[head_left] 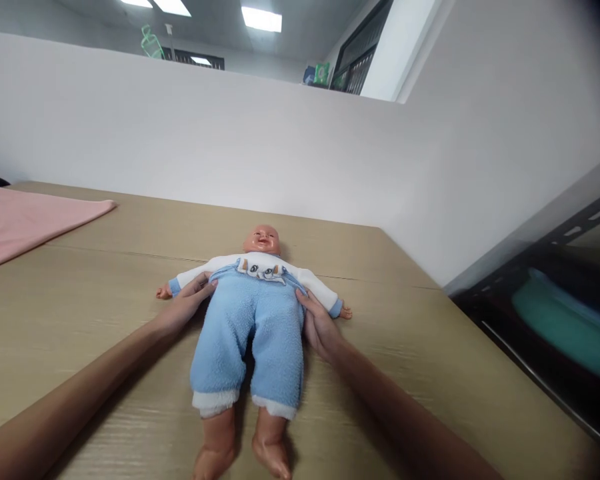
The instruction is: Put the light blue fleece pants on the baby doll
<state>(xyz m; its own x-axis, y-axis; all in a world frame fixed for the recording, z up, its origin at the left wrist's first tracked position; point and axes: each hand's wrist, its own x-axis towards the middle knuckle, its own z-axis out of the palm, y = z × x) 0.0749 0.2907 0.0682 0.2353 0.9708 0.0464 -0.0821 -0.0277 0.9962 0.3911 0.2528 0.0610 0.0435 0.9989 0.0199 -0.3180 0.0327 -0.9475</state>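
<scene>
Doll (254, 297), one. Lies on its back along the middle of the surface (390, 280), head toward the far edge, two bare feet toward the near side, arms spread.

Garments on doll, two: white top (317, 285) with blue cuffs and an animal face on the chest; blue trousers (277, 340) with white hems, waistband drawn up over the top's lower part.

Hands, two, one each side of the waist. Left hand (196, 293): fingers nearly closed, grasping the waistband's side. Right hand (319, 323): thumb over the opposite side of the waistband, fingers partly hidden, grasping likewise.

Pink cloth (25, 220), one. Flat, at the far left corner, well apart from the doll.
</scene>
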